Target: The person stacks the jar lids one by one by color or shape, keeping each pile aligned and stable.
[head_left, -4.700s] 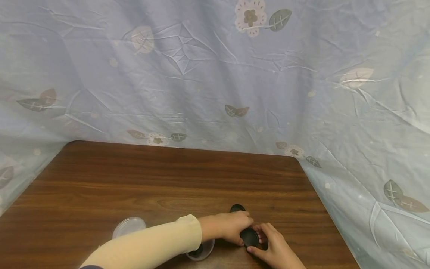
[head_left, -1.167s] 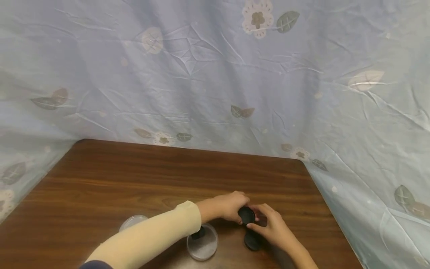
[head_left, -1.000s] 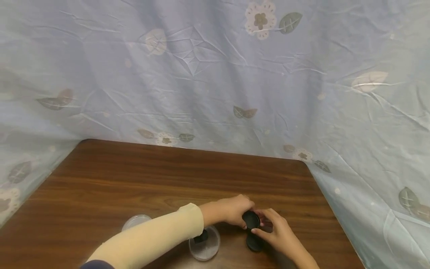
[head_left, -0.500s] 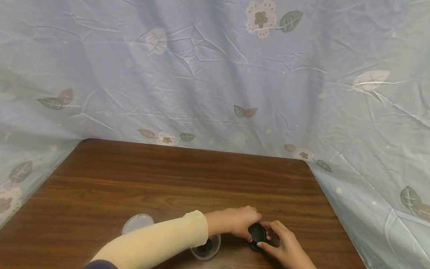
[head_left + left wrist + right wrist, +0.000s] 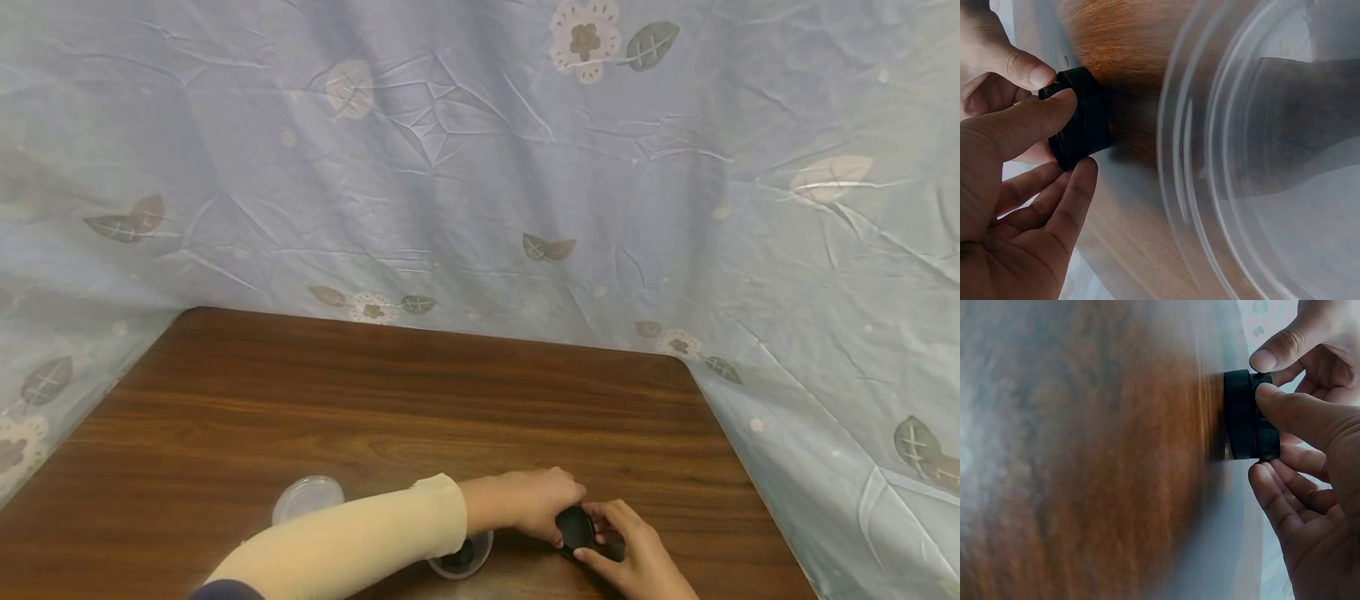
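Both hands pinch a black round piece with a raised rim (image 5: 575,531), low over the table's near right part. My left hand (image 5: 534,503) holds it from the left, and my right hand (image 5: 637,554) from the right. In the right wrist view this upper black piece (image 5: 1267,425) sits against a thicker black disc (image 5: 1239,415) at the tabletop, with a thin seam between them. The left wrist view shows the fingertips (image 5: 1064,103) around its edge. Under the left forearm stands a clear round container (image 5: 483,550) with dark pieces inside, partly hidden by the sleeve.
A clear round lid or dish (image 5: 307,497) lies left of the sleeved forearm (image 5: 345,542), partly covered by it. The brown wooden table (image 5: 375,400) ends at a patterned curtain (image 5: 465,183) behind and on both sides.
The hands first held a black piece above a second one on the table. They have moved down and toward me, so the two now meet, the lower one mostly hidden.
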The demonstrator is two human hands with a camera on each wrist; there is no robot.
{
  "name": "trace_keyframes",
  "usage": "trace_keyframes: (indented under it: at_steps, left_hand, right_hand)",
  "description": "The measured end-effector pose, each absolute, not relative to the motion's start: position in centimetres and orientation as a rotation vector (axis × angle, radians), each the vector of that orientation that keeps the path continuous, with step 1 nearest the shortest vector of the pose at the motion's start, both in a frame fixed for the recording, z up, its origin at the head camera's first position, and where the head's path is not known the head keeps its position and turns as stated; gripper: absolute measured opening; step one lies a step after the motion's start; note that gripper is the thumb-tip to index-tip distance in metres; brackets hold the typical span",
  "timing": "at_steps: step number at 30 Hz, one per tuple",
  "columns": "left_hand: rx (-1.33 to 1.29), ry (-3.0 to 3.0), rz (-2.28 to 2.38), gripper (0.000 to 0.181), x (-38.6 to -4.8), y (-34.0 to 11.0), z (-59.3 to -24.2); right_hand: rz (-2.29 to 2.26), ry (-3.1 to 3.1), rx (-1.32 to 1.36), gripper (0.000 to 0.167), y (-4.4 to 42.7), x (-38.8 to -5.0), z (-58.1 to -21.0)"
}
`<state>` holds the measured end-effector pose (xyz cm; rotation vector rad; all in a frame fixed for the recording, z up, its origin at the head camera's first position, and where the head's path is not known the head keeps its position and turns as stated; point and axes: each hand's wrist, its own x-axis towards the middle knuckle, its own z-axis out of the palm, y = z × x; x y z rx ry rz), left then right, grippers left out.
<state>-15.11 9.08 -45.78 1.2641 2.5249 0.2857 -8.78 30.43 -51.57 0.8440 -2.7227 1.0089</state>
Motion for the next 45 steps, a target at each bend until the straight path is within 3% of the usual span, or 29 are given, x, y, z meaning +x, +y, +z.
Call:
trace_keyframes:
  at_steps: [23, 36, 45]
  left_hand:
    - [1.275, 2.497, 0.3, 0.048, -15.0, 9.1, -46.3]
    - [1.295, 2.487, 0.316, 0.051, -14.6, 9.0, -46.3]
    - [1.3, 2.509, 0.271, 0.051, -14.6, 9.1, -46.2]
  right_hand:
    - [0.988, -2.666, 0.866, 0.053, 30.3, -8.1, -52.1]
    - [1.037, -2.728, 0.75, 0.051, 29.7, -7.6, -52.1]
    - [1.019, -2.754, 0.765, 0.057, 29.8, -7.7, -52.0]
